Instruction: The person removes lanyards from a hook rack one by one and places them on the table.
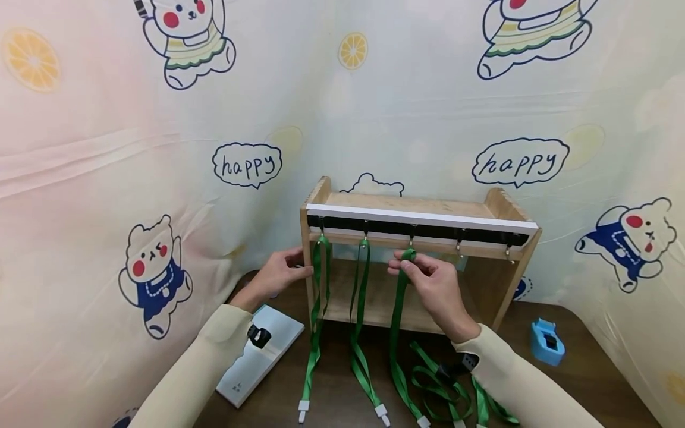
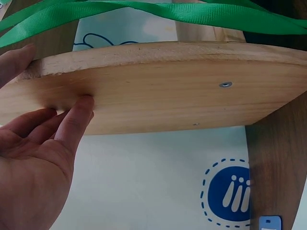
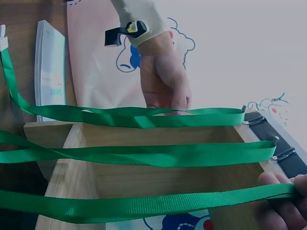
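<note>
A small wooden shelf (image 1: 412,205) has a black strip with several metal hooks along its top front. Green lanyards hang from the first hook (image 1: 321,279) and the second hook (image 1: 361,285). My right hand (image 1: 436,288) pinches the looped top of a third green lanyard (image 1: 398,309) just below the middle hook; whether the loop is on the hook is hidden by the fingers. My left hand (image 1: 275,274) holds the shelf's left side panel (image 2: 158,91), thumb at the front edge and fingertips on the outer face.
More green lanyards (image 1: 436,386) lie in a tangle on the dark table under my right forearm. A white box (image 1: 262,353) lies at the left, and a blue badge holder (image 1: 547,342) at the right. Two hooks (image 1: 508,252) at the right carry no lanyard. Printed cloth hangs behind.
</note>
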Motion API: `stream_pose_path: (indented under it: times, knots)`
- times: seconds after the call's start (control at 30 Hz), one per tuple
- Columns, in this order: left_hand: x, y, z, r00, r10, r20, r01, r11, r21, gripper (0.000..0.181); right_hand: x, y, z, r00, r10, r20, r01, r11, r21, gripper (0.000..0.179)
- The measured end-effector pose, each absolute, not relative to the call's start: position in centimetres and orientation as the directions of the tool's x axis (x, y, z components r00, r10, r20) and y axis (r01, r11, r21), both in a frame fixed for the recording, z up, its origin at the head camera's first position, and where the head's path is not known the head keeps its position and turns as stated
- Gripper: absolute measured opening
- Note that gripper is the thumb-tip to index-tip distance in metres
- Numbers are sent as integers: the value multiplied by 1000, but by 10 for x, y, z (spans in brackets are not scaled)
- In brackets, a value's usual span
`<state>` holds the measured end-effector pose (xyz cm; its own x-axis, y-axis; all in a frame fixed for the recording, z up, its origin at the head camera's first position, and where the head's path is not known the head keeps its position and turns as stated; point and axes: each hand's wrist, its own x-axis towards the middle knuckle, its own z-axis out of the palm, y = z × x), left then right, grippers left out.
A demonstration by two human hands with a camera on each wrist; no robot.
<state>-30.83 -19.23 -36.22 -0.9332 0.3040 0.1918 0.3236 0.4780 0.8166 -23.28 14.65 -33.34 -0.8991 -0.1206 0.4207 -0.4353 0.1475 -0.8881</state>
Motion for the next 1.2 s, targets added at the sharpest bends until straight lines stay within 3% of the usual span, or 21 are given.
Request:
stream_pose_path:
  times: [0.5, 1.2]
  knots:
    - [-308, -192, -362, -931, 307, 198, 331, 478, 814, 53, -225, 147, -331, -883, -119, 453, -466, 114, -878, 31]
    - [-310, -193, -361, -938, 297, 179, 308, 480, 821, 51, -207, 166, -355, -919, -124, 375, -383, 48, -923, 36]
